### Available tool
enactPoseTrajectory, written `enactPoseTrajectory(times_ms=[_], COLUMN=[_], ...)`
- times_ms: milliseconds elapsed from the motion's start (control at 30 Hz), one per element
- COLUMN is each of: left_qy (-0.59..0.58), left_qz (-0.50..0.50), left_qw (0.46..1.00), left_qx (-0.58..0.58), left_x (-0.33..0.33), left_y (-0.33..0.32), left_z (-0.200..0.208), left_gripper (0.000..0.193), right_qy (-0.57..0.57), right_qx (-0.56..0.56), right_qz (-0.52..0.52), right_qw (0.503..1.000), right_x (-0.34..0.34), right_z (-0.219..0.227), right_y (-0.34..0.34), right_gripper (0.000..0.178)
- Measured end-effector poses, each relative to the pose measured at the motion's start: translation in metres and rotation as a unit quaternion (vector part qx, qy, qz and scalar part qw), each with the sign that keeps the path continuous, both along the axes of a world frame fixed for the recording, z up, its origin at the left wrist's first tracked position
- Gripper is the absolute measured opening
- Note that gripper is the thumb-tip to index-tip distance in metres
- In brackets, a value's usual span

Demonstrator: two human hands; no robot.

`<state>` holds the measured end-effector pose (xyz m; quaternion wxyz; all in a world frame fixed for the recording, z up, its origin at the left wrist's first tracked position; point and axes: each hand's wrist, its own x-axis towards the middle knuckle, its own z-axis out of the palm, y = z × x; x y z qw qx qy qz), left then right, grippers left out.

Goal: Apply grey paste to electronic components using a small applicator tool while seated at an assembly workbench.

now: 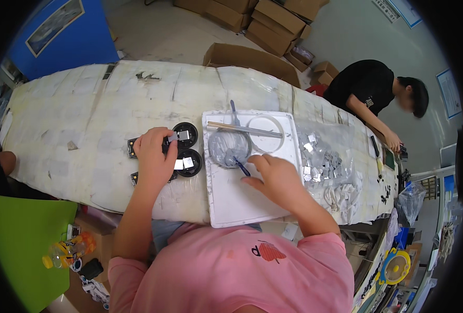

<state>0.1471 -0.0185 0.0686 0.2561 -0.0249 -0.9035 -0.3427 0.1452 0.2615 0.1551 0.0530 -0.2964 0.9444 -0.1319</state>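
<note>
Pink sleeves of your shirt fill the bottom of the view, and your forearms reach up from there onto a long table (85, 120) wrapped in worn, taped whitish sheeting.

Your left hand (153, 156) is curled down over a small black part (132, 147), fingers closed on it, just beside two round black discs (188, 148). One square silvery pad already sits by the upper disc and two lie on the lower one, so part of the sticking-on looks done; another black piece (135, 179) lies below your wrist, and you cannot tell from here whether it is finished.

Your right hand (276, 177) rests on a white rectangular tray (226, 201), fingers pinched around a thin blue-handled tool (240, 167) whose tip points into a shallow round dish of grey paste (229, 147). An empty clear ring-shaped dish (265, 128) and a long pale stick (244, 129) lie on the same tray.

Right of the tray, a clear, crinkled plastic bag (328, 161) holds a good heap of small grey and silver squares, so plenty seems left to do.

At the far end another person in black (364, 86) bends over their own work, with brown cardboard boxes (273, 23) stacked behind.
</note>
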Motion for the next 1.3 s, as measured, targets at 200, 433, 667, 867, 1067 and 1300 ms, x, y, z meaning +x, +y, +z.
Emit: enactPoseTrajectory(times_ms=[200,433,667,867,1067,1300], left_qy=[-0.006,-0.014,-0.009,-0.013,-0.019,-0.019], left_qz=[0.008,0.022,0.036,0.043,0.023,-0.033], left_qw=[1.0,1.0,0.999,0.999,0.998,0.991], left_qx=[0.003,-0.005,-0.012,-0.004,0.051,0.125], left_x=[0.003,0.008,0.01,0.012,0.015,0.007], left_y=[0.001,0.003,0.006,0.006,0.007,0.001], left_z=[0.003,0.002,0.0,0.001,0.0,0.007], left_gripper=[0.022,0.021,0.021,0.021,0.018,0.018], right_qy=[0.036,0.077,0.133,0.13,0.156,0.005], right_qx=[-0.079,-0.238,-0.101,-0.187,-0.155,-0.231], right_qz=[0.027,-0.022,0.048,0.064,0.05,0.036], right_qw=[0.996,0.968,0.985,0.972,0.974,0.972], right_x=[0.011,0.004,0.017,0.029,0.028,0.032], right_z=[-0.034,-0.032,-0.035,-0.02,-0.02,-0.019], right_y=[0.004,0.014,0.036,0.034,0.028,0.019], right_gripper=[0.03,0.011,0.012,0.019,0.017,0.012])
